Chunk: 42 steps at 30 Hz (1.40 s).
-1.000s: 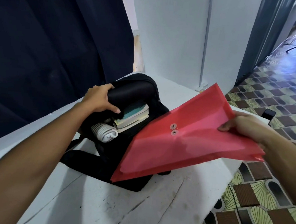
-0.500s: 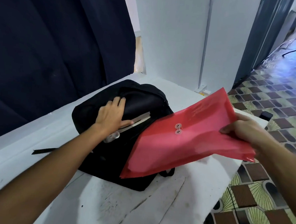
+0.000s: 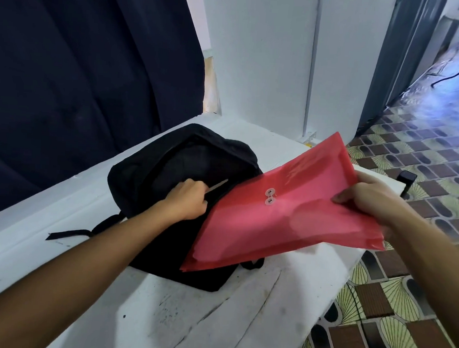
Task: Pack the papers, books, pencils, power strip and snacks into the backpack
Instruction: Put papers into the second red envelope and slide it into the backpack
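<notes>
A black backpack (image 3: 169,170) lies flat on the white table (image 3: 215,307). My left hand (image 3: 187,202) grips the edge of its opening, fingers curled into the fabric. A thin pale strip of a book edge (image 3: 218,185) shows in the gap beside that hand. My right hand (image 3: 369,201) pinches the right end of a red translucent string-tie envelope (image 3: 287,217). The envelope is held tilted, its lower left corner over the front of the backpack. What else is inside the bag is hidden.
A dark curtain (image 3: 81,70) hangs behind the table on the left, a white wall panel (image 3: 257,54) at the back. A black strap (image 3: 68,235) trails left from the bag. A small black object (image 3: 407,178) stands at the table's right edge above the patterned tile floor (image 3: 404,292).
The backpack went from propped open, with books and a white coiled cord visible, to lying flat and nearly closed. My left hand moved from its top flap to the opening's edge. The envelope shifted slightly.
</notes>
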Each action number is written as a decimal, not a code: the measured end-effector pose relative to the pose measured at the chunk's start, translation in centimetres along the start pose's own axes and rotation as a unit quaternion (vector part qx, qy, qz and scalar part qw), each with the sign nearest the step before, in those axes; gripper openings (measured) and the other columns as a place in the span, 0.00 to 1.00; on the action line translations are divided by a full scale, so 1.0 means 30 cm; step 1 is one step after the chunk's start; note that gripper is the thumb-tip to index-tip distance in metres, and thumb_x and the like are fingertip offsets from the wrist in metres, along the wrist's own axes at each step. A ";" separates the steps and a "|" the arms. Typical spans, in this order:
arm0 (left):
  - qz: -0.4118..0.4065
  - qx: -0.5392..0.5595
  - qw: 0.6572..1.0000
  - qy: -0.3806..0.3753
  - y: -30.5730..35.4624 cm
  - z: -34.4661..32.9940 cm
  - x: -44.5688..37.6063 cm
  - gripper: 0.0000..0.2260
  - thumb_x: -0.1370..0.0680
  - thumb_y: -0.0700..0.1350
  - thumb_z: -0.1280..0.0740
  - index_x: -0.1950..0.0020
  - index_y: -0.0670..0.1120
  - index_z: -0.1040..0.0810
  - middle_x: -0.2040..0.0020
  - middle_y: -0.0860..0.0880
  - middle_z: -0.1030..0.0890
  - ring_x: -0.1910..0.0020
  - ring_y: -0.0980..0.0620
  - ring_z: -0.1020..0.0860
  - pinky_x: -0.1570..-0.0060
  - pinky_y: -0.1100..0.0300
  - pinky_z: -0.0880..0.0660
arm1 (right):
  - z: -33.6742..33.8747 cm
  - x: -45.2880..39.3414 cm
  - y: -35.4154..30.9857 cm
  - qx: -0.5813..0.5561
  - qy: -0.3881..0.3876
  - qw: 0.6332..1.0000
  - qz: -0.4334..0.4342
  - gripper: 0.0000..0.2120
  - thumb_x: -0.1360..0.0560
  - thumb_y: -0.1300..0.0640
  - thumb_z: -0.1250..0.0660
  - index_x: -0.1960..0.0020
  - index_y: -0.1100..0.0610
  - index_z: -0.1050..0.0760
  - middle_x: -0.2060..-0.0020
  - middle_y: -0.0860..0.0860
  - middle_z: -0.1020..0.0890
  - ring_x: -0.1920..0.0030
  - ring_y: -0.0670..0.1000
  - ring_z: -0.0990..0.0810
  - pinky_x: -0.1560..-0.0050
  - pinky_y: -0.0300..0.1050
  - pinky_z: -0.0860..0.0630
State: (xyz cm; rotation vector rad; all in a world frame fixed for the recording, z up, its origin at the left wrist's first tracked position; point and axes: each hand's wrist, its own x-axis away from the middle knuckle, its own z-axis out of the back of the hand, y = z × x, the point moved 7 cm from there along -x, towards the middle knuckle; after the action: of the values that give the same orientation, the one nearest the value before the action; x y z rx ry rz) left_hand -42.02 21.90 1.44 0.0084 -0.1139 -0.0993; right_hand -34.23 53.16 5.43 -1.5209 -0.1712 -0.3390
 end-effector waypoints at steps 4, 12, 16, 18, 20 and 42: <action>0.033 0.081 0.995 -0.053 -0.032 -0.059 -0.027 0.21 0.25 0.53 0.28 0.38 0.42 0.21 0.43 0.43 0.19 0.45 0.45 0.20 0.42 0.54 0.23 | 0.003 -0.006 0.002 -0.005 -0.013 1.000 0.002 0.19 0.26 0.76 0.42 0.43 0.58 0.26 0.63 0.56 0.23 0.80 0.45 0.23 0.81 0.34 0.29; 0.112 0.201 0.973 0.032 -0.034 -0.141 -0.048 0.14 0.24 0.33 0.37 0.69 0.44 0.29 0.66 0.48 0.28 0.63 0.50 0.28 0.67 0.60 0.35 | 0.014 -0.001 0.002 -0.024 -0.025 0.999 -0.004 0.18 0.26 0.76 0.42 0.46 0.57 0.26 0.63 0.56 0.22 0.79 0.45 0.22 0.80 0.35 0.27; 0.067 0.132 0.989 0.023 -0.028 -0.136 -0.060 0.14 0.22 0.33 0.40 0.65 0.47 0.30 0.68 0.53 0.32 0.67 0.54 0.33 0.64 0.67 0.33 | 0.014 -0.005 0.010 -0.036 -0.030 0.999 -0.011 0.20 0.26 0.76 0.43 0.42 0.58 0.26 0.62 0.56 0.21 0.77 0.46 0.21 0.79 0.36 0.26; 0.049 0.108 0.993 0.013 -0.040 -0.125 -0.061 0.09 0.22 0.32 0.39 0.58 0.42 0.24 0.64 0.50 0.27 0.65 0.55 0.29 0.66 0.72 0.34 | 0.014 -0.001 0.013 -0.033 -0.029 0.999 -0.010 0.20 0.26 0.76 0.43 0.41 0.58 0.26 0.61 0.56 0.21 0.77 0.46 0.21 0.79 0.36 0.27; 0.058 0.116 0.991 0.033 -0.068 -0.078 -0.062 0.06 0.23 0.34 0.34 0.55 0.36 0.18 0.57 0.43 0.18 0.58 0.48 0.20 0.60 0.65 0.28 | 0.011 0.011 0.008 -0.038 -0.028 0.999 -0.008 0.20 0.26 0.76 0.43 0.42 0.58 0.27 0.62 0.56 0.22 0.78 0.45 0.21 0.80 0.35 0.28; 0.068 0.275 0.959 -0.016 -0.235 0.191 -0.178 0.10 0.24 0.35 0.30 0.66 0.43 0.20 0.67 0.43 0.21 0.69 0.49 0.22 0.68 0.59 0.24 | -0.102 0.036 -0.199 -0.035 0.009 0.996 0.085 0.20 0.28 0.77 0.48 0.48 0.59 0.27 0.65 0.56 0.28 0.76 0.49 0.26 0.74 0.40 0.28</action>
State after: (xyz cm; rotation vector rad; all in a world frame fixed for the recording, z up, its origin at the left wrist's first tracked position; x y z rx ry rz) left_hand -48.65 15.40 6.44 0.5542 -0.1712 0.0730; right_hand -35.43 49.90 11.27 -1.5891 -0.0157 -0.2240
